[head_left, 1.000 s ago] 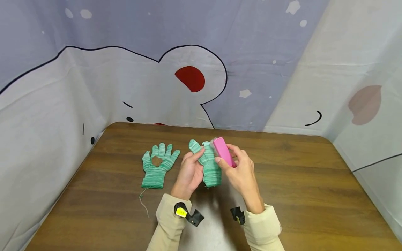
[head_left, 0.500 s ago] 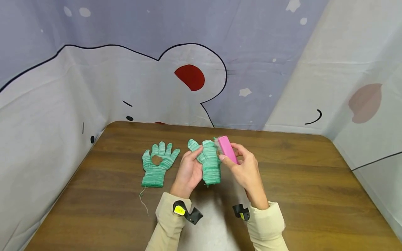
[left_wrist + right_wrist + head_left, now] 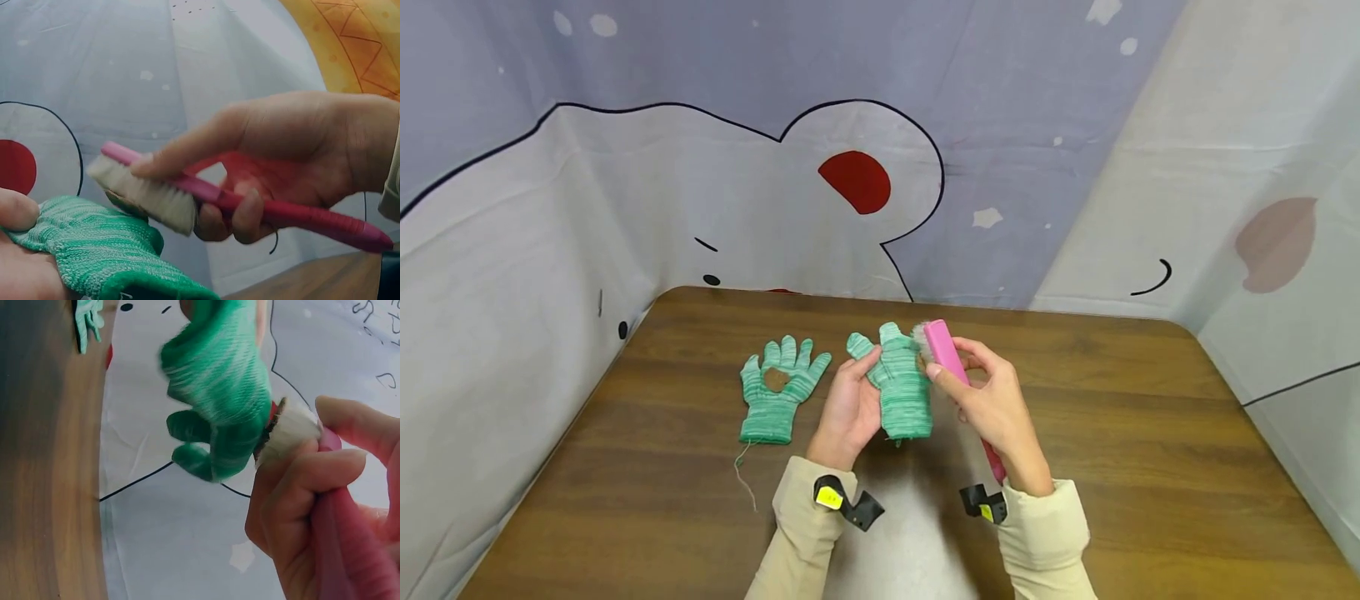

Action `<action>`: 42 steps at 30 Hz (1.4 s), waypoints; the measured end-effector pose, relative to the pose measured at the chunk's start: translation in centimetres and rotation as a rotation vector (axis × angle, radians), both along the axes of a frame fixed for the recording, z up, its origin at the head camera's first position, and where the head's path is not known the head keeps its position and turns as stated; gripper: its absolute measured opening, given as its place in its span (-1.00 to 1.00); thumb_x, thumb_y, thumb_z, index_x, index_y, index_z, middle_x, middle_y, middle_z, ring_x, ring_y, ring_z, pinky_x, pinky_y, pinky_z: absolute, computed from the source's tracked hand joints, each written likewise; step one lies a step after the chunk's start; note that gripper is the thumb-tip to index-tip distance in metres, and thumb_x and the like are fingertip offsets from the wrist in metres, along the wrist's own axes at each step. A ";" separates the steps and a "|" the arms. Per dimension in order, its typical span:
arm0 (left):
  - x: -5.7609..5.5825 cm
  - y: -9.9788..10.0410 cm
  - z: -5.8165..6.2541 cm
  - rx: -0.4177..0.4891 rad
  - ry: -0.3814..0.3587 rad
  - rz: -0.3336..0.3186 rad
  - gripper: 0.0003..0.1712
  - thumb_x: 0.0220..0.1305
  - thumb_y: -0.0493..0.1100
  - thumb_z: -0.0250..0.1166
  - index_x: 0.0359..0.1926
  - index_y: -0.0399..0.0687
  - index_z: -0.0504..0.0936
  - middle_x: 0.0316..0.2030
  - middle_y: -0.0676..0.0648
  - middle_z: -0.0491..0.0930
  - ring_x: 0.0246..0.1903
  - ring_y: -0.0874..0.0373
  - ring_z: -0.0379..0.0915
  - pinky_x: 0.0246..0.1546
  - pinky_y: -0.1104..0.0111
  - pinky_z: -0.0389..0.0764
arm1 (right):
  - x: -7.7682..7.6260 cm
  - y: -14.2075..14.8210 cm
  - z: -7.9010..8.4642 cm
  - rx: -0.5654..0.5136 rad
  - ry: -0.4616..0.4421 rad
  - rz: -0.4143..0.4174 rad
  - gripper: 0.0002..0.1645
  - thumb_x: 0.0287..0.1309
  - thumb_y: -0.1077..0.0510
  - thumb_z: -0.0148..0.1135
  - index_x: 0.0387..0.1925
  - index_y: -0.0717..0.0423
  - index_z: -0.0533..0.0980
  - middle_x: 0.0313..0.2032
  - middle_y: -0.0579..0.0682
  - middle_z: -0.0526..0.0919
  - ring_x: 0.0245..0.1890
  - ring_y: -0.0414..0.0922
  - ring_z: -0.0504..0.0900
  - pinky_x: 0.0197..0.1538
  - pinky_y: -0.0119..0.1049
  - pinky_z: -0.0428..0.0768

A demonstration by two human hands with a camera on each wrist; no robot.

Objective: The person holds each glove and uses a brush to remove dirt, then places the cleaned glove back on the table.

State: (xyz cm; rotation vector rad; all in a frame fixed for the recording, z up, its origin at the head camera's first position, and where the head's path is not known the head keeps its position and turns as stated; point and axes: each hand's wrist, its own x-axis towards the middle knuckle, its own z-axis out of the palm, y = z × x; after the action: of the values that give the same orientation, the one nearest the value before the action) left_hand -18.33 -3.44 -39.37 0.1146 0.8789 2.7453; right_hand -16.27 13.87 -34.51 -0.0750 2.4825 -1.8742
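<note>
My left hand holds a green-striped knit glove upright over the table, thumb pressing on its thumb side. The right hand grips a pink brush, its thumb along the side of the head and fingers curled round the handle. Pale bristles meet the glove's far side in the left wrist view, next to the edge of a brown patch. Several fingers of the glove droop and curl in the right wrist view. Part of the left palm is hidden behind the glove.
A matching green glove lies flat on the wooden table to the left, a brown spot on its palm. A loose thread trails from its cuff. Patterned cloth hangs behind the table.
The brush has swung so that its long handle now shows under the right wrist, and the right hand has shifted slightly right. A fingertip of the held glove now stands up at its top.
</note>
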 end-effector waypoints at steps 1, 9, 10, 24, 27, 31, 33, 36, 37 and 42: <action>0.0 0.1 0.0 0.003 -0.005 -0.006 -0.74 0.42 -0.19 -0.14 -0.06 -0.21 0.42 -0.08 -0.04 0.54 0.04 0.14 0.40 0.08 0.28 0.39 | 0.0 0.0 0.1 -0.012 0.000 0.003 -0.45 0.01 -0.03 0.34 0.08 -0.10 0.43 -0.17 0.12 0.42 -0.69 -0.13 0.44 -0.62 -0.32 0.46; -0.1 0.3 0.3 0.019 -0.054 -0.005 -0.78 0.41 -0.19 -0.11 -0.08 -0.21 0.39 -0.09 -0.05 0.55 0.02 0.15 0.42 0.06 0.30 0.40 | 0.4 0.0 0.5 -0.082 0.057 -0.001 -0.48 0.01 0.00 0.35 0.06 -0.13 0.44 -0.24 0.07 0.43 -0.72 -0.19 0.40 -0.67 -0.38 0.39; -0.1 0.3 0.3 0.018 -0.054 -0.006 -0.78 0.42 -0.19 -0.11 -0.08 -0.20 0.39 -0.09 -0.04 0.55 0.03 0.15 0.41 0.07 0.30 0.40 | 0.4 -0.1 0.5 -0.071 0.076 0.001 -0.49 0.01 0.01 0.35 0.05 -0.13 0.45 -0.25 0.07 0.43 -0.72 -0.18 0.41 -0.67 -0.38 0.39; 0.1 0.5 0.2 -0.020 -0.031 -0.001 -0.75 0.42 -0.19 -0.10 -0.07 -0.20 0.46 -0.10 -0.03 0.58 0.02 0.16 0.43 0.07 0.28 0.42 | 0.4 -1.5 -0.6 0.184 0.173 -0.061 -0.42 -0.05 0.08 0.40 0.07 -0.04 0.45 -0.27 0.05 0.46 -0.45 -0.13 0.62 -0.39 -0.32 0.52; 0.1 0.4 0.2 -0.013 -0.025 0.000 -0.74 0.42 -0.19 -0.10 -0.04 -0.21 0.44 -0.09 -0.03 0.57 0.03 0.16 0.42 0.08 0.28 0.40 | 0.3 -1.5 -0.7 0.182 0.167 -0.058 -0.41 -0.05 0.07 0.40 0.08 -0.01 0.45 -0.25 0.08 0.48 -0.43 -0.12 0.63 -0.37 -0.32 0.52; 0.2 0.4 0.3 0.011 -0.046 -0.016 -0.70 0.42 -0.19 -0.11 0.04 -0.23 0.40 -0.05 -0.04 0.55 0.05 0.15 0.39 0.12 0.26 0.36 | 0.3 -1.2 -0.6 0.194 0.162 -0.058 -0.40 -0.05 0.07 0.40 0.09 0.00 0.44 -0.24 0.10 0.49 -0.48 -0.13 0.61 -0.38 -0.33 0.50; 0.2 0.4 0.3 0.030 -0.055 -0.033 -0.64 0.42 -0.18 -0.13 0.13 -0.24 0.33 0.02 -0.05 0.50 0.11 0.13 0.34 0.18 0.23 0.29 | 0.2 -1.1 -0.6 0.206 0.166 -0.062 -0.40 -0.05 0.07 0.40 0.09 0.00 0.44 -0.25 0.10 0.49 -0.51 -0.14 0.59 -0.39 -0.33 0.49; 0.2 0.5 0.3 0.050 -0.087 -0.052 -0.58 0.42 -0.17 -0.14 0.22 -0.23 0.23 0.08 -0.06 0.43 0.17 0.10 0.26 0.25 0.19 0.18 | 0.1 -1.0 -0.6 0.235 0.178 -0.071 -0.40 -0.05 0.07 0.40 0.09 -0.01 0.44 -0.25 0.10 0.49 -0.56 -0.15 0.55 -0.41 -0.33 0.48; 0.2 0.5 0.2 0.055 -0.097 -0.057 -0.57 0.41 -0.16 -0.15 0.24 -0.22 0.20 0.09 -0.06 0.41 0.18 0.09 0.24 0.26 0.18 0.16 | 0.1 -1.0 -0.5 0.243 0.181 -0.073 -0.40 -0.04 0.07 0.39 0.09 -0.01 0.44 -0.26 0.09 0.49 -0.57 -0.14 0.54 -0.41 -0.32 0.47; 0.2 0.4 0.2 0.056 -0.119 -0.052 -0.57 0.41 -0.16 -0.14 0.24 -0.21 0.20 0.09 -0.07 0.40 0.18 0.08 0.23 0.26 0.16 0.15 | 0.2 -0.9 -0.5 0.211 0.168 -0.048 -0.41 -0.05 0.09 0.40 0.08 -0.02 0.44 -0.26 0.10 0.48 -0.55 -0.10 0.55 -0.42 -0.32 0.47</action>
State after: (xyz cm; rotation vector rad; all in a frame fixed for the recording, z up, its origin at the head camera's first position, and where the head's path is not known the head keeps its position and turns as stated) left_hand -18.15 -2.99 -39.22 -0.0153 0.7570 2.6975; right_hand -16.08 12.97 -35.04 -0.1751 2.8021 -1.6745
